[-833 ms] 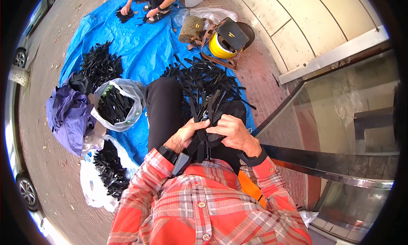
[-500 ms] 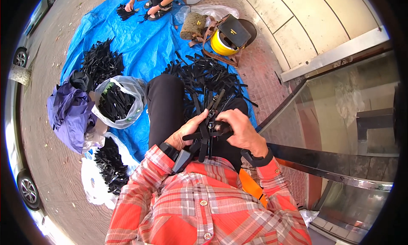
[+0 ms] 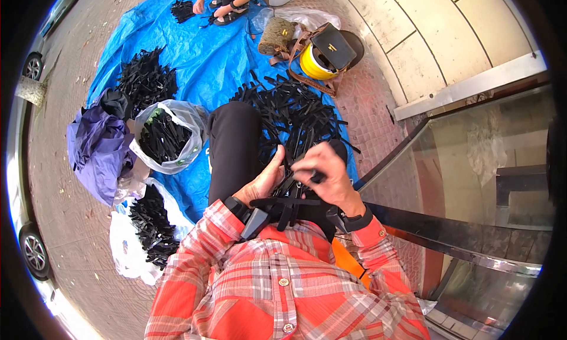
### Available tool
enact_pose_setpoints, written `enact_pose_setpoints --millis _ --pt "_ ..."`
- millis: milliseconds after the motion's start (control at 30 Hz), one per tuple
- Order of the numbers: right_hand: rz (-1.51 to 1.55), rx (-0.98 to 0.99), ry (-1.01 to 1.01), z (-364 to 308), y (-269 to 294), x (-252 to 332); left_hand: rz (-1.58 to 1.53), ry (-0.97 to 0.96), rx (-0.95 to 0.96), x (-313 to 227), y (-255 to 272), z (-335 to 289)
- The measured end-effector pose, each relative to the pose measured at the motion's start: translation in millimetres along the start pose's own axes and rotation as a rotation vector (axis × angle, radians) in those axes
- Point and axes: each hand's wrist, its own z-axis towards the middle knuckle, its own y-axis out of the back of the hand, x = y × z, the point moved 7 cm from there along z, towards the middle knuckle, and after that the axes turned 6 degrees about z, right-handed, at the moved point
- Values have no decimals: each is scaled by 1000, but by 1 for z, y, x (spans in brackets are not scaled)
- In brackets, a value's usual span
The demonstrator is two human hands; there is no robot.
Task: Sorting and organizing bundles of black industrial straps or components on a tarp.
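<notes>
Over my lap, my left hand (image 3: 264, 180) is closed around a bunch of narrow black straps (image 3: 287, 205), its thumb pointing up. Small metal fittings glint among them, and their loose ends stick out toward my shirt. My right hand (image 3: 328, 176) is right beside it, fingers curled, with a short black strap end (image 3: 318, 176) showing in its grip. Its fingertips are slightly blurred and partly cover the bunch. Just beyond my knees, a large pile of similar black straps (image 3: 295, 113) spreads over a blue tarp (image 3: 204, 56).
To the left are a clear plastic bag (image 3: 192, 154) of black straps, purple cloth (image 3: 97, 148), a white bag (image 3: 127, 248) and another strap pile (image 3: 144, 83). A yellow bucket (image 3: 313, 65) stands ahead. Glass (image 3: 460, 163) borders my right. Another person's hands (image 3: 221, 10) work at the far end.
My right hand has come closer to my left and turned, its fingers now curled higher. The buckled strap that stood up between my hands has dropped lower. The view has shifted slightly.
</notes>
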Motion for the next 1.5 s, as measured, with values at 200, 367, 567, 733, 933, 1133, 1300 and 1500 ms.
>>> enact_pose_setpoints --millis 200,367,567,733,933,1133,1300,1500 --pt "620 -548 -165 1 75 7 -118 -73 119 -4 -3 8" --pt "201 -312 -393 -19 67 12 -127 -105 122 -6 3 5" --pt "-346 269 -49 -27 -52 11 -184 -48 -1 0 5 16" --pt "-493 366 36 -37 -81 8 -201 -15 105 4 11 16" --pt "-43 32 -202 -21 -21 30 39 -77 -76 -3 11 0" --pt "-145 -125 -347 4 39 -2 208 -125 -65 -8 -4 -3" --pt "-559 277 25 6 10 -14 299 -183 -59 -10 -9 -4" --pt "-540 288 115 1 14 -17 338 -252 -40 -11 -3 -5"
